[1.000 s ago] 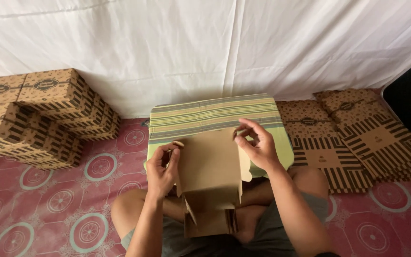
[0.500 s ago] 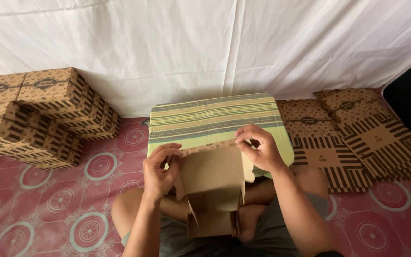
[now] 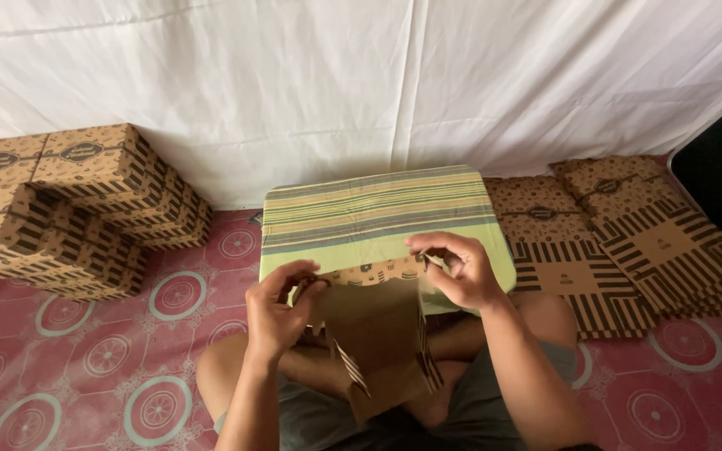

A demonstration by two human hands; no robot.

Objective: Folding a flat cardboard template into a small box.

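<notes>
You're sitting cross-legged on the red patterned floor (image 3: pixel 110 351), and the box (image 3: pixel 378 334) is up in front of you, half formed, held over your lap at the near edge of the striped table (image 3: pixel 378 209). Your left hand (image 3: pixel 282 309) is curled closed on the box's upper left corner, thumb and fingers pinching the flap there, which braces that side so the panel stands up. Your right hand (image 3: pixel 457 271) pinches the upper right corner the same way, fingertips closed on a small tab at the top edge. With both corners gripped, the plain brown inside faces you and the striped side flaps hang down toward your knees. The table sits just beyond the box, its top bare near your hands. To your right, the flat blanks (image 3: pixel 628 242) lie fanned out on the floor within reach. To your left, the folded boxes (image 3: pixel 68 209) are stacked against the white cloth (image 3: pixel 361 83) backdrop, well apart from your hands.
</notes>
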